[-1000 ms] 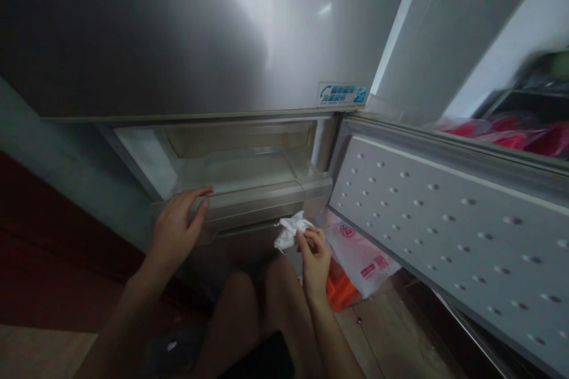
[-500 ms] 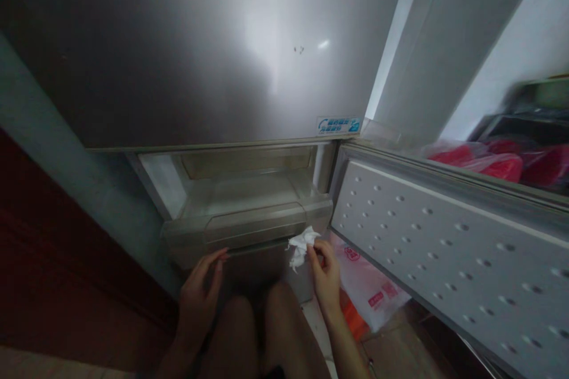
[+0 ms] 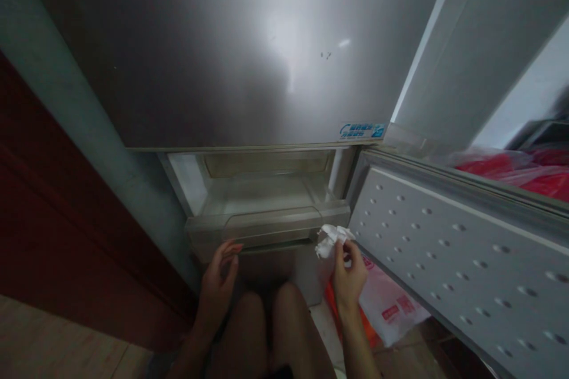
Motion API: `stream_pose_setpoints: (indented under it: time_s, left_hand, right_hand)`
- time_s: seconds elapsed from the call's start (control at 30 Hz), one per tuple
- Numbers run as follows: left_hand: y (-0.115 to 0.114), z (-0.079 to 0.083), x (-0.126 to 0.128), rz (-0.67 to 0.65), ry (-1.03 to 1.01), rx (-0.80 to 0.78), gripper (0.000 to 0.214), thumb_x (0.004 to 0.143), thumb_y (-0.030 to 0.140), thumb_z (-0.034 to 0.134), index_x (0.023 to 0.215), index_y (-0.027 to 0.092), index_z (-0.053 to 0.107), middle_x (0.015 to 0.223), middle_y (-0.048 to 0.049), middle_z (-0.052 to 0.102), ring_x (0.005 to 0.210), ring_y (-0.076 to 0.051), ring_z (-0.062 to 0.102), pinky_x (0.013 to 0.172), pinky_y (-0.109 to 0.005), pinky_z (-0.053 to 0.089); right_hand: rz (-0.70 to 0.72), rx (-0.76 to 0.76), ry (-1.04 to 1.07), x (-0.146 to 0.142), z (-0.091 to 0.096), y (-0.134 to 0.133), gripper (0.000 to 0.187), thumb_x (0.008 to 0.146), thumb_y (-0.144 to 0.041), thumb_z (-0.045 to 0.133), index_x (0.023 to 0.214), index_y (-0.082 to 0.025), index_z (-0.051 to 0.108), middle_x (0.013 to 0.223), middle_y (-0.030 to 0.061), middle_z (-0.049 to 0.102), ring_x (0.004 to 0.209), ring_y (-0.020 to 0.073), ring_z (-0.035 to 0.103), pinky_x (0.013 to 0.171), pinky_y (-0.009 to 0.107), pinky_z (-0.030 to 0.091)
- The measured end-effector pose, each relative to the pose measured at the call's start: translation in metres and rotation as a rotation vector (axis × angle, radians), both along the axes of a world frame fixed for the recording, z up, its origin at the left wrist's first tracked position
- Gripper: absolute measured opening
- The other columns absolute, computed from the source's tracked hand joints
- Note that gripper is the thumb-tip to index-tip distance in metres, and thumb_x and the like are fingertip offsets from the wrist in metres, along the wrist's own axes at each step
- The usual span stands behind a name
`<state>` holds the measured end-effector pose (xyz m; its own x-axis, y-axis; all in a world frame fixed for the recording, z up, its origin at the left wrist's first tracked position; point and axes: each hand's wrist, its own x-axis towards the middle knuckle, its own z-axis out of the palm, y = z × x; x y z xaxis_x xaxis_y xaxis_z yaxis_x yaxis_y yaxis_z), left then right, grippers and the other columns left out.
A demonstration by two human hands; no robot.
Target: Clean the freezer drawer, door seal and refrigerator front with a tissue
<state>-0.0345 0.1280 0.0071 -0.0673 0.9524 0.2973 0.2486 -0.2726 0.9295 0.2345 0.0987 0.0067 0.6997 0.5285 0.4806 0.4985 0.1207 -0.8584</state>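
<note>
The drawer [image 3: 271,224] juts a little way out of the open lower compartment, its long axis running side to side and its front facing the person. In front of the drawer's right end is a crumpled white tissue [image 3: 329,241], pinched between the thumb and fingers of the right hand [image 3: 350,275], which are closed on its right-hand part. The tissue is too bunched to show a clear long axis; its loose, ragged end points left, along the drawer front.

Before the left half of the drawer is the left hand [image 3: 219,278], its fingers loosely curled and the thumb set apart from them, with nothing visible in their grasp. Whether the fingertips touch the drawer front I cannot tell.

To the right of the drawer, the dimpled lower door [image 3: 457,249] stands swung open, its long axis slanting down and away from the hinge side. Below the drawer's right end are a pale printed plastic bag [image 3: 393,305] and something orange [image 3: 371,328]. Above the drawer is the closed silvery upper door [image 3: 244,77], bearing a blue-lettered sticker [image 3: 361,131] near its lower right corner.
</note>
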Motion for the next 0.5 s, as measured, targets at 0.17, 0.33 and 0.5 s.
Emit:
stream_pose_setpoints:
  time_s: [0.17,0.33,0.5]
  left_hand:
    - [-0.001,0.006,-0.001,-0.009,0.002,-0.025,0.040,0.088,0.043,0.049,0.121,0.020,0.049,0.115,-0.0119,0.064,0.110,-0.023,0.060,0.098,-0.043,0.044]
    - [0.002,0.011,-0.003,-0.001,-0.008,-0.013,0.042,0.087,0.043,0.051,0.121,0.020,0.050,0.113,-0.0120,0.066,0.108,-0.023,0.062,0.096,-0.041,0.047]
    - [0.013,0.011,-0.001,-0.016,-0.037,0.003,0.042,0.086,0.040,0.053,0.122,0.019,0.050,0.114,-0.0130,0.065,0.109,-0.023,0.061,0.097,-0.044,0.047]
  right_hand:
    - [0.109,-0.076,-0.023,0.002,-0.004,0.017,0.038,0.087,-0.044,0.046,0.104,-0.014,0.060,0.095,0.0112,0.066,0.076,0.0199,0.057,0.070,0.032,0.044]
    - [0.112,-0.081,-0.059,-0.001,-0.004,0.024,0.036,0.087,-0.041,0.045,0.107,-0.014,0.058,0.097,0.0122,0.066,0.083,0.0228,0.059,0.076,0.035,0.045]
    - [0.119,-0.099,-0.084,0.001,-0.006,0.033,0.040,0.088,-0.040,0.042,0.114,-0.013,0.056,0.107,0.0156,0.065,0.093,0.0254,0.061,0.082,0.038,0.045]
